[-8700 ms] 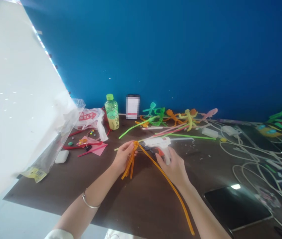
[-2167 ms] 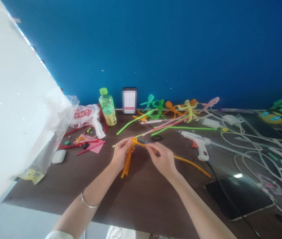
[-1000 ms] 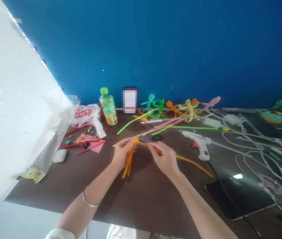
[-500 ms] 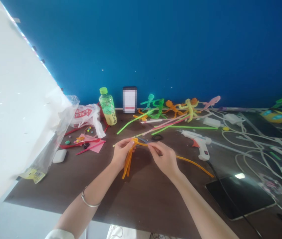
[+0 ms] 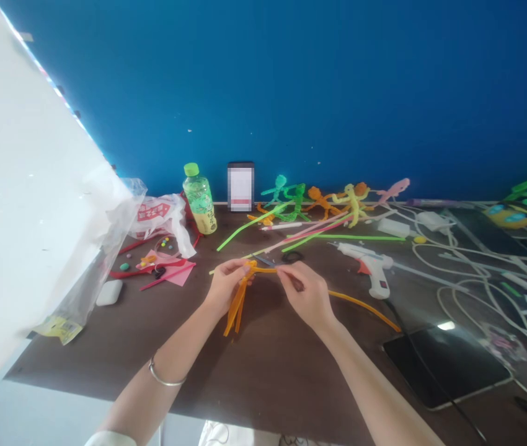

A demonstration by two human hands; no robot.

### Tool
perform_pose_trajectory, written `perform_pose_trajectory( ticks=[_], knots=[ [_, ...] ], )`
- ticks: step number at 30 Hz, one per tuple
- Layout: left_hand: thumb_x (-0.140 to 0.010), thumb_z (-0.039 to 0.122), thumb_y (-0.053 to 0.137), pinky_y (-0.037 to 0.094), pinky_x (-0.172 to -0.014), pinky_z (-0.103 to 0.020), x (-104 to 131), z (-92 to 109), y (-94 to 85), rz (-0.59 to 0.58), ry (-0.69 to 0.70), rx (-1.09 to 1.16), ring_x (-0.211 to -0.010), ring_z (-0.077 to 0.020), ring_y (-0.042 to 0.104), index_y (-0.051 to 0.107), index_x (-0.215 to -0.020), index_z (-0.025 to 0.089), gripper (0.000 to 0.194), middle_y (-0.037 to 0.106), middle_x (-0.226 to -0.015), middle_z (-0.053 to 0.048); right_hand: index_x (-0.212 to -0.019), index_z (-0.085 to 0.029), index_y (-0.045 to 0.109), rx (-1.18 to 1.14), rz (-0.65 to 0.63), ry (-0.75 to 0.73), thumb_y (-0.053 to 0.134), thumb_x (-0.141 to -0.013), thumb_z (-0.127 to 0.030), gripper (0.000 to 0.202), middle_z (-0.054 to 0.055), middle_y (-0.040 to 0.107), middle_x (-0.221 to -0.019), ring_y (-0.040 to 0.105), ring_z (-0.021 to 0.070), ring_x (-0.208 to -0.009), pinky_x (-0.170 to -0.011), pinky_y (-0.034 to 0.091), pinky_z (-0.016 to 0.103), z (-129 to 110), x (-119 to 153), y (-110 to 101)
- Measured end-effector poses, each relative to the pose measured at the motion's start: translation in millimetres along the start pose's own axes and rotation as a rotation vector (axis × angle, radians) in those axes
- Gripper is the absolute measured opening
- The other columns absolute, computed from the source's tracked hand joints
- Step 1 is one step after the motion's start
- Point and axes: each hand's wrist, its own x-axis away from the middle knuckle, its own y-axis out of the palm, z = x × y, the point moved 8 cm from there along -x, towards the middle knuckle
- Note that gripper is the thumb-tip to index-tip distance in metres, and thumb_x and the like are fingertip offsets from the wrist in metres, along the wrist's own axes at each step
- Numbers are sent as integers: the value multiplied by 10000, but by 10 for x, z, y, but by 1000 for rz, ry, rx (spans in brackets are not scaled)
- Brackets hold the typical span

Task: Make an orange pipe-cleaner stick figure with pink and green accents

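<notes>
Near the middle of the dark table, my left hand (image 5: 224, 286) pinches a bundle of orange pipe cleaners (image 5: 236, 308) at its knotted top, and several strands hang down below the fingers. One orange strand runs sideways from the knot to my right hand (image 5: 307, 292), whose fingertips are closed on it. A long orange length (image 5: 366, 303) shows to the right of my right hand and curves over the table. Scissors (image 5: 265, 261) lie just behind the hands, partly hidden by them.
A green-capped bottle (image 5: 201, 201) stands at the back left. Pipe-cleaner figures, such as a yellow one (image 5: 351, 204), line the blue wall. On the right are a glue gun (image 5: 369, 266), white cables and a black tablet (image 5: 447, 365). A white case (image 5: 109, 292) lies left.
The orange strand between my hands is straighter, and the hanging strands have swung slightly left. Both hands keep their grips. The whole view has shifted a little.
</notes>
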Motion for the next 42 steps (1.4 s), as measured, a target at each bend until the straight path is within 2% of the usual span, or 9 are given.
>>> perform_pose_trajectory(
  ticks=[5,11,16,23,29,36,42],
  knots=[
    [-542,245,756,436,-513,-211,0,16,3,11,6,-3,-533,-101,574,660,-718,117,238,635,-611,-23,-817,-202,633,-20,10,-16,496,-824,-247,143,23,615,-746,476,101,-526,-522,388,227,-31,-4,-7],
    [-534,266,759,430,-510,-220,-17,-1,-18,14,18,-28,-512,-98,558,666,-733,118,265,640,-606,-32,-874,-222,653,-14,-19,-44,494,-831,-256,168,33,629,-779,569,132,-660,-583,422,231,-25,18,52],
    [-529,281,765,433,-516,-222,-11,12,-7,13,21,-42,-515,-98,558,673,-732,120,275,644,-607,-39,-868,-222,655,-15,-25,-52,497,-833,-240,164,27,623,-778,576,129,-694,-633,435,231,-30,27,69],
    [-552,285,756,449,-513,-207,-12,-6,0,10,35,-64,-537,-100,570,678,-740,122,261,644,-613,-39,-866,-209,627,-42,-16,-53,458,-847,-224,171,46,625,-840,581,139,-733,-594,445,224,-55,25,53],
    [-560,282,752,450,-512,-208,-11,-6,13,-7,52,-77,-524,-97,561,678,-736,120,251,642,-608,-40,-882,-215,619,-48,-23,-70,438,-855,-225,183,54,635,-862,592,157,-785,-700,468,265,-65,44,85],
    [-555,270,757,451,-525,-209,25,38,67,-21,58,-57,-554,-102,580,660,-777,144,274,655,-661,-28,-905,-217,613,-61,-23,-80,433,-857,-254,190,62,638,-862,598,166,-789,-693,474,274,-73,45,85],
    [-539,277,767,469,-559,-228,17,36,49,4,48,-66,-577,-116,602,658,-728,136,259,672,-679,-41,-892,-217,610,-48,-20,-61,445,-852,-223,170,49,637,-857,598,159,-795,-688,467,257,-81,35,77]
  ],
)
